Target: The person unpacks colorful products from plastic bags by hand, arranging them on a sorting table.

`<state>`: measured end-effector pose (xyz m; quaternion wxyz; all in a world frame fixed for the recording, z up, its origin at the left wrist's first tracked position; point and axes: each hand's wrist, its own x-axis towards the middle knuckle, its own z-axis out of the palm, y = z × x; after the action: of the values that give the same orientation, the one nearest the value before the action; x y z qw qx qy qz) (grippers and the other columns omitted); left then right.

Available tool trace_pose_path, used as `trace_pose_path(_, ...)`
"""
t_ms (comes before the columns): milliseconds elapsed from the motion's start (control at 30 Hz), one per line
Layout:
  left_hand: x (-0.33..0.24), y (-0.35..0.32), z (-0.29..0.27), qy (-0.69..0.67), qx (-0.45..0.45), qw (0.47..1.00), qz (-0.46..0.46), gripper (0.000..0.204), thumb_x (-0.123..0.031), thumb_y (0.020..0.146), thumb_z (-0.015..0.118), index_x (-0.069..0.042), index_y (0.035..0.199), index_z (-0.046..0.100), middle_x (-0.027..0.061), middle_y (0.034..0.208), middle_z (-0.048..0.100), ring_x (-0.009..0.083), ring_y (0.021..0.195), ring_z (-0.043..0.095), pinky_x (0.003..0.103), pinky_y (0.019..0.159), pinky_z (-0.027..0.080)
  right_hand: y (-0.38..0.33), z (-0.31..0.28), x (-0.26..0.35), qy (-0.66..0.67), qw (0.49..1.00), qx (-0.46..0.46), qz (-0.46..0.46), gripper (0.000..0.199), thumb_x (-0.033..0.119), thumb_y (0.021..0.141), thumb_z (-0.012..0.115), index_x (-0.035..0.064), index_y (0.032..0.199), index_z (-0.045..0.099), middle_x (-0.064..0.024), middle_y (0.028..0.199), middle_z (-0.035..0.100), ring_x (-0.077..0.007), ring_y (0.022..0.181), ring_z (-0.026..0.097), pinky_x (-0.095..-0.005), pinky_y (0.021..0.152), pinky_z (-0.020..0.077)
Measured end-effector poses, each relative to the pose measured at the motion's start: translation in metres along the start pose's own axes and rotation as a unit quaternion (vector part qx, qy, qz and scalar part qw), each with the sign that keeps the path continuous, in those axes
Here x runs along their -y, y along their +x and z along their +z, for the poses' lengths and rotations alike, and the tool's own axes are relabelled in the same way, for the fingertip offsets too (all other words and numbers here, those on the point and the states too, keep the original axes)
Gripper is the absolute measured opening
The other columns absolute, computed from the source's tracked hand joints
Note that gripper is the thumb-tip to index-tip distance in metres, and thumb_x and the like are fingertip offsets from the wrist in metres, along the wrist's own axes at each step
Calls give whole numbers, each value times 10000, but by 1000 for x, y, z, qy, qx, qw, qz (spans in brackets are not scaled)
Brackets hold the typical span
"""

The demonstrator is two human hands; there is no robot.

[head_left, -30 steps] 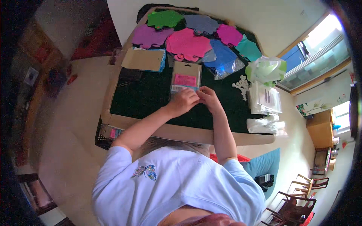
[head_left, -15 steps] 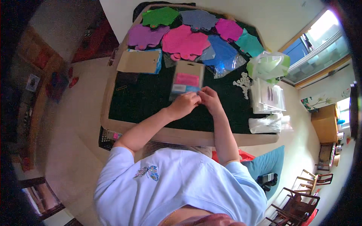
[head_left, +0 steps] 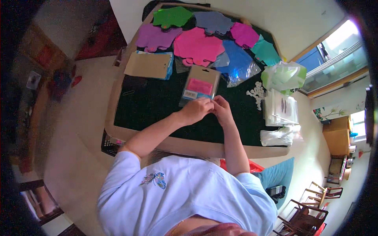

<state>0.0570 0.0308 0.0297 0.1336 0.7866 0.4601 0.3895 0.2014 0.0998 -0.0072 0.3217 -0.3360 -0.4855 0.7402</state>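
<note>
A clear plastic packet [head_left: 204, 74] lies on the dark green table cover in front of me. Inside it are a tan card with a hanging slot, a folded pink piece [head_left: 200, 85] and a white barcode label. My left hand [head_left: 195, 111] and my right hand [head_left: 223, 111] meet at the packet's near right corner. Both sets of fingers are closed in a pinch on its plastic edge, thumbs close together. The fingertips partly cover the corner, so the exact grip is hidden.
Stacks of coloured cut pieces, including pink [head_left: 199, 45] and blue [head_left: 236, 59], line the far side. A stack of tan cards [head_left: 147, 65] lies left. On the right are small white pieces [head_left: 256, 94], clear bags [head_left: 271, 108], white plastic [head_left: 277, 136] and a green-white bag [head_left: 275, 76].
The view has shifted slightly. My hands stay together at the packet's near corner, with the fingers moved a little; the packet now looks sharper and slightly more tilted.
</note>
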Motion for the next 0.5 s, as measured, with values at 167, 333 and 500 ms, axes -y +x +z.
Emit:
trace_pose_path(167,-4,-9,-9,-4,3,1000,-30,133,-75,728,622,-40,847,573,116,793,544,299,775,557,379,670,455,-2,4,-1,7,1000,2,10,119,137,823,576,39,827,509,-18,725,542,-88,625,521,-229,542,446)
trace_pose_path(333,1,-34,-47,-12,-32,995,-97,104,-61,743,606,-39,843,593,109,781,541,280,763,557,354,662,456,-1,-3,8,18,996,-84,-5,104,126,826,565,40,821,506,-33,728,544,-101,619,520,-230,541,443)
trace_pose_path(500,52,-73,-154,80,-248,898,-354,68,-66,778,585,-37,826,624,103,870,599,245,847,569,328,759,449,-5,-1,18,-2,996,-86,-3,92,123,832,556,47,835,504,-24,724,536,-99,608,508,-223,530,428)
